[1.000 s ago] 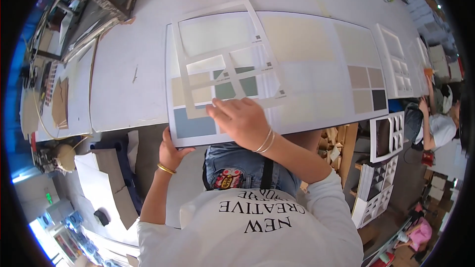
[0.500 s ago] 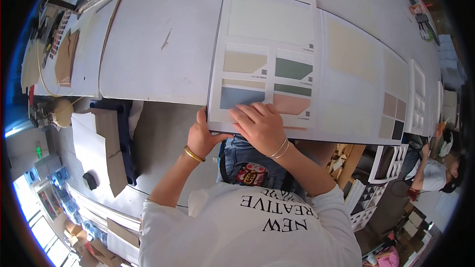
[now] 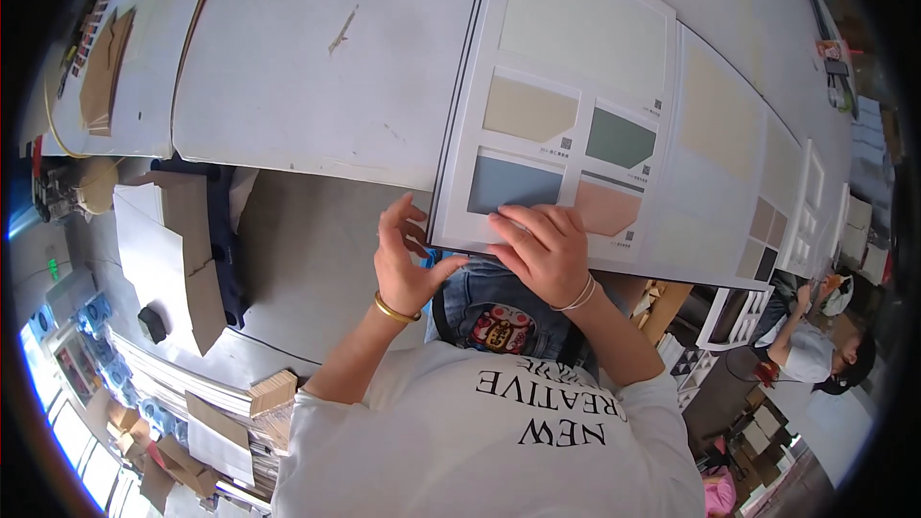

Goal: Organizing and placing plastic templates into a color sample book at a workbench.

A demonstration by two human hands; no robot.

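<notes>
A large open swatch book [image 3: 460, 221] lies over the near edge of the table, its lower edge close to my body. On its left page, a white sheet with cut-out windows [image 3: 576, 173] frames a big pale swatch, a beige swatch [image 3: 530, 109], a green swatch [image 3: 619, 139], a blue swatch [image 3: 513, 184] and a pink swatch [image 3: 607, 207]. My right hand [image 3: 552, 254] rests on this page, fingers laid over the lower edge of the blue and pink windows. Beside the page's lower left corner, my left hand [image 3: 408, 254] is open, fingers slightly bent and thumb toward the corner.
The white table [image 3: 317, 77] stretches left and far. To its left lie brown cardboard pieces [image 3: 107, 77]. Below the table edge stands a stack of white boards [image 3: 158, 249]. White compartment frames [image 3: 734, 317] stand at right, near another person [image 3: 806, 350].
The blue swatch now fills its window, without the beige strip above it; the green strip over the pink one is thinner. My left hand has come off the book's corner and opened.
</notes>
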